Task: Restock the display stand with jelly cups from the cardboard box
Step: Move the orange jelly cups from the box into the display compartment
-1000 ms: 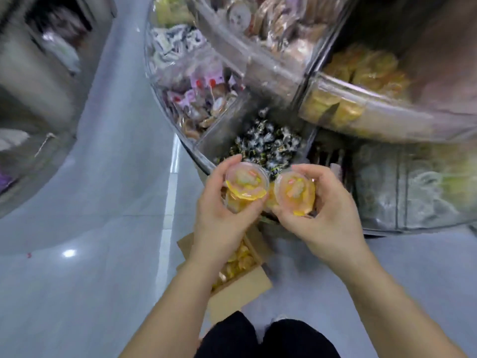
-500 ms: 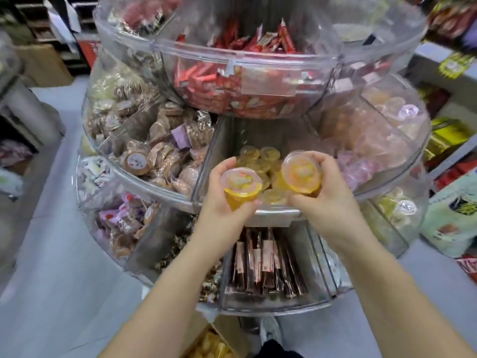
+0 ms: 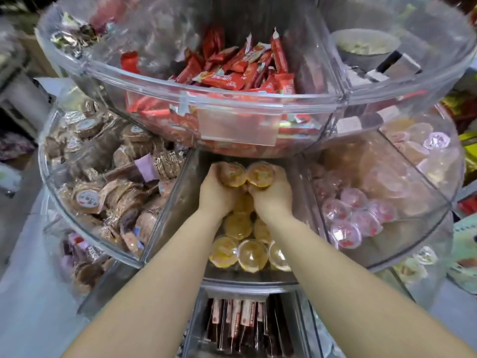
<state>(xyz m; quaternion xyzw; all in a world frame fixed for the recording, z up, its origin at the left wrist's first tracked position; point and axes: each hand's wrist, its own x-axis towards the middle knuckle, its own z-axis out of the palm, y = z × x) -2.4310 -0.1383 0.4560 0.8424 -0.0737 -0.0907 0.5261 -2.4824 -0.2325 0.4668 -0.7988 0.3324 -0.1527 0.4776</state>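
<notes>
Gripping 2 jelly cups (image 3: 233, 174), lids tilted toward camera.

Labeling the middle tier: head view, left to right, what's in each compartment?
Brown wrapped round cakes → yellow jelly cups, where left hand and right hand each hold one → pink jelly cups.

The jelly cups (image 3: 238, 226) are yellow-orange under clear lids. The display stand (image 3: 258, 104) is clear plastic. Its upper bin holds red wrappers (image 3: 232, 73); the bin at the right holds pink cups (image 3: 346, 223); the one at the left, brown packets (image 3: 113, 187).
</notes>
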